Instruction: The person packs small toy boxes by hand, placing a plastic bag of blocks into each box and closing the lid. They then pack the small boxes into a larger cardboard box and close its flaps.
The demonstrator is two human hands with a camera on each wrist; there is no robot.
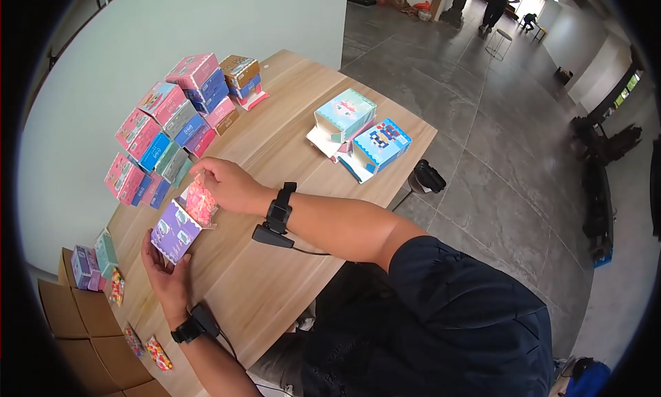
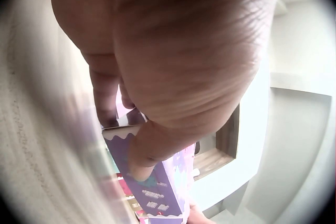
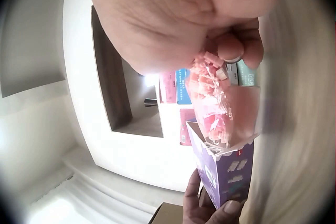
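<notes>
A small purple cardboard box (image 1: 175, 233) stands tilted over the table, its top flaps open. My left hand (image 1: 167, 279) grips it from below, thumb on one face and fingers on the other; in the left wrist view the thumb lies across the purple side (image 2: 157, 195). Above the opening, my right hand (image 1: 233, 185) pinches the top of a clear plastic bag of pink building pieces (image 1: 200, 203). In the right wrist view the bag (image 3: 212, 98) hangs from the fingers, with its lower end at the mouth of the box (image 3: 223, 169).
Stacked boxes (image 1: 162, 108) line the wall side of the wooden table (image 1: 275, 122). Two opened boxes, one mint (image 1: 348, 111) and one blue (image 1: 385, 142), lie near the far right corner. Bags of colourful pieces (image 1: 159, 354) lie along the left edge, beside brown cartons (image 1: 96, 314).
</notes>
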